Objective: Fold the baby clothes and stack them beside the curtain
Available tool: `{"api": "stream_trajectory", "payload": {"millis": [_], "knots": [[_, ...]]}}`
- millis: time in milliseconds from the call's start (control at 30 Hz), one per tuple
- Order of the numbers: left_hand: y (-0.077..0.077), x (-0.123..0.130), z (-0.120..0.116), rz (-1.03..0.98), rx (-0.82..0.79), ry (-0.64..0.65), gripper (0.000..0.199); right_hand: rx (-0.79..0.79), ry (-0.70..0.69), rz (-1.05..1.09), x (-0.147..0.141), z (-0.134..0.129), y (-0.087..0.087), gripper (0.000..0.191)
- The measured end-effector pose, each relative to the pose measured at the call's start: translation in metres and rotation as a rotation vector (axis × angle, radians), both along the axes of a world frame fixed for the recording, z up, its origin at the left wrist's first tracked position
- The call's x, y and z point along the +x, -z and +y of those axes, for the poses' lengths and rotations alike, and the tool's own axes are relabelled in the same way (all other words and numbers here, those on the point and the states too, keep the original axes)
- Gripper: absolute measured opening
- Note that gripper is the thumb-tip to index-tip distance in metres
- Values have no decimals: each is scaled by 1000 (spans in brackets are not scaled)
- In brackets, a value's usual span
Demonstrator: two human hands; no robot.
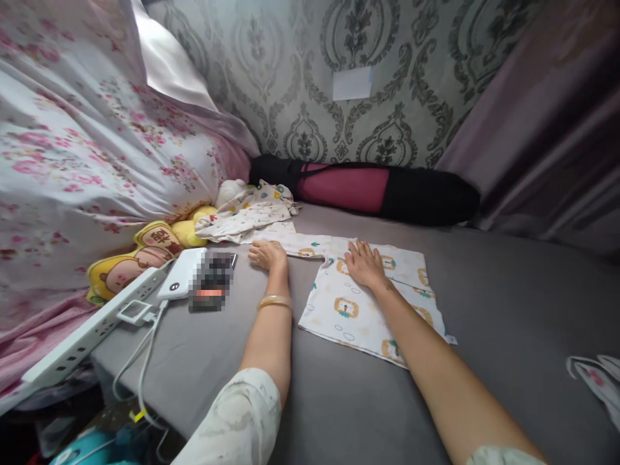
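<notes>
A white baby shirt [358, 310] printed with yellow lion faces lies spread on the grey bed sheet, one sleeve stretched out to the left. My left hand [269, 256], with a bangle on its wrist, is at the end of that sleeve, fingers curled together on the cloth; the fingertips are partly hidden. Flat on the upper part of the shirt rests my right hand [365, 263], its fingers spread. Just beyond my left hand is a crumpled heap of patterned baby clothes [249, 216].
Left of my hands lie a blurred-out phone [211, 284], a white power bank [183, 274], a power strip [92, 329] with cables, and a yellow plush toy [130, 261]. A long black and maroon bag [343, 187] lies along the wall. White cloth [598, 381] is at the right edge.
</notes>
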State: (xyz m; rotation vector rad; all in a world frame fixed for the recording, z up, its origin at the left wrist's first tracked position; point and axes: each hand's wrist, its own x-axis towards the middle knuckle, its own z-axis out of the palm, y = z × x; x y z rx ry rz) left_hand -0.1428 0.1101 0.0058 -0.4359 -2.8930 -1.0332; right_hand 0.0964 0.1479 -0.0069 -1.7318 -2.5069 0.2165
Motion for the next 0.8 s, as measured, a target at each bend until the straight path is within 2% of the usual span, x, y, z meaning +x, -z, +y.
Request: {"api": "stream_trajectory", "payload": {"millis": [133, 333, 500, 567, 633, 700, 800], "knots": [[-2, -6, -3, -44, -7, 54, 42, -9, 0, 4, 1, 0, 0, 60], [-7, -11, -1, -20, 23, 19, 51, -45, -4, -12, 1, 1, -4, 62], [-6, -32, 3, -96, 62, 66, 52, -74, 3, -30, 1, 2, -8, 61], [-6, -40, 4, -129, 97, 68, 49, -22, -2, -6, -2, 3, -10, 57], [-8, -44, 6, -174, 184, 72, 38, 100, -36, 50, -8, 6, -13, 49], [-11, -47, 9, -259, 342, 96, 22, 186, -100, 126, -18, 10, -16, 42], [-20, -48, 16, -506, 682, 147, 13, 106, -210, 205, -35, 18, -19, 40]]}}
